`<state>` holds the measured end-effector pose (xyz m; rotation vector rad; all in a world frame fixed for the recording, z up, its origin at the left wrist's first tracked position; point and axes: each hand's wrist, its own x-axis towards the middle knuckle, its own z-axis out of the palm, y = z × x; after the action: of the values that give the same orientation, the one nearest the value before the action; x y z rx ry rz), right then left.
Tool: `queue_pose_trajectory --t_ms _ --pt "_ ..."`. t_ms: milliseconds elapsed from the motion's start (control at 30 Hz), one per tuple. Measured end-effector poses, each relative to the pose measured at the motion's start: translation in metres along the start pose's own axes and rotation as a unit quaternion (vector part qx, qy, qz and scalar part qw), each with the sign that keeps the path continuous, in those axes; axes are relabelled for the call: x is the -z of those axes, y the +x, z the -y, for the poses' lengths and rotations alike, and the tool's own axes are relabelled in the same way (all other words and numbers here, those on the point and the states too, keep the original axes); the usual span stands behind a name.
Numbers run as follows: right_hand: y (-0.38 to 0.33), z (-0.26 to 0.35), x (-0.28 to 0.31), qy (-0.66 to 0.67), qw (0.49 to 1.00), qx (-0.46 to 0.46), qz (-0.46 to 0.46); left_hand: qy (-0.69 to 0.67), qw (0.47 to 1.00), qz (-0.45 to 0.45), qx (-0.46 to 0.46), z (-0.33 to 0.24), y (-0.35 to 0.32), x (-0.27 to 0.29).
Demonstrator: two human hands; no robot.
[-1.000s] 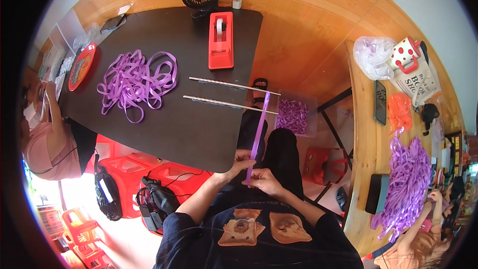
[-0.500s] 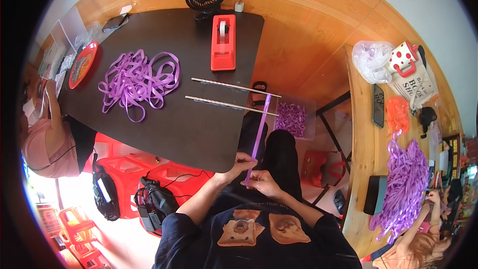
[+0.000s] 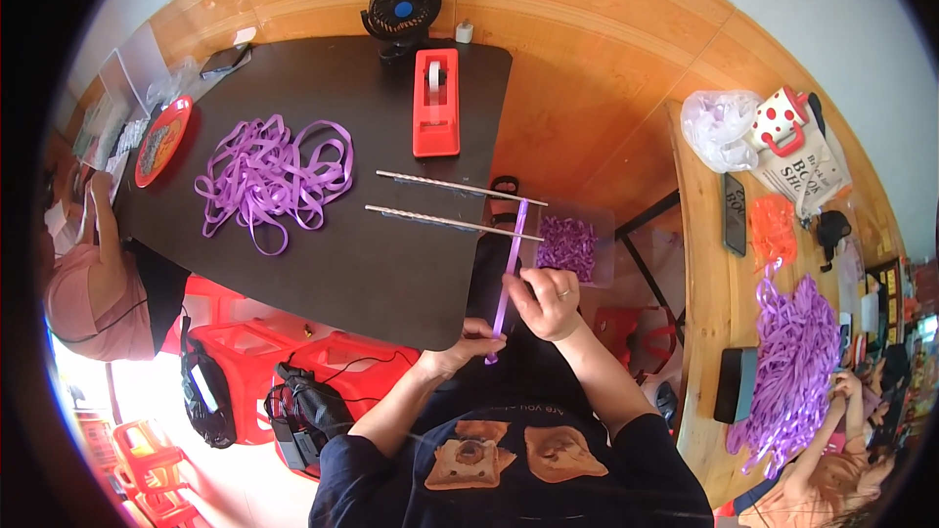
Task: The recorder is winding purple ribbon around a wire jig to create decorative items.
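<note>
Two thin metal rods, an upper rod [image 3: 430,183] and a lower rod [image 3: 430,219], lie side by side on the dark table, their ends jutting past its right edge. A purple ribbon strip [image 3: 502,309] is looped at those ends and stretches down toward me. Near the table corner, my left hand [image 3: 462,348] pinches the ribbon's lower end between thumb and fingers. My right hand [image 3: 548,303], with a ring on one finger, is higher up, its curled fingertips on the ribbon's middle. A loose heap of purple ribbon [image 3: 269,176] lies to the left.
A red tape dispenser [image 3: 436,132] and a black fan [image 3: 402,15] stand at the back. Below the rods is a clear bin [image 3: 603,244] of purple pieces. Red stools [image 3: 235,352] stand at left. A wooden table [image 3: 699,332] at right holds more ribbon. People sit at both sides.
My right hand has moved up and right from the ribbon's lower end to its middle. My left hand has slid down to the lower end.
</note>
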<state>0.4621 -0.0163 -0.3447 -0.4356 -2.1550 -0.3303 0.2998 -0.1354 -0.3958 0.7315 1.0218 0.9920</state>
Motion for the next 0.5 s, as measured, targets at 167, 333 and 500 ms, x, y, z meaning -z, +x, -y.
queue_pose_trajectory --t_ms 167,333,500 --pt "0.005 0.002 -0.002 -0.017 0.998 0.060 -0.012 -0.019 1.000 -0.018 -0.011 -0.005 -0.007 -0.007" --pt "0.009 0.013 0.006 0.003 0.996 0.086 0.005 -0.041 0.999 0.002 -0.033 -0.008 -0.013 -0.009" --pt "0.016 0.016 0.018 0.000 0.995 0.096 0.012 -0.107 0.994 0.027 -0.023 -0.011 -0.018 -0.007"
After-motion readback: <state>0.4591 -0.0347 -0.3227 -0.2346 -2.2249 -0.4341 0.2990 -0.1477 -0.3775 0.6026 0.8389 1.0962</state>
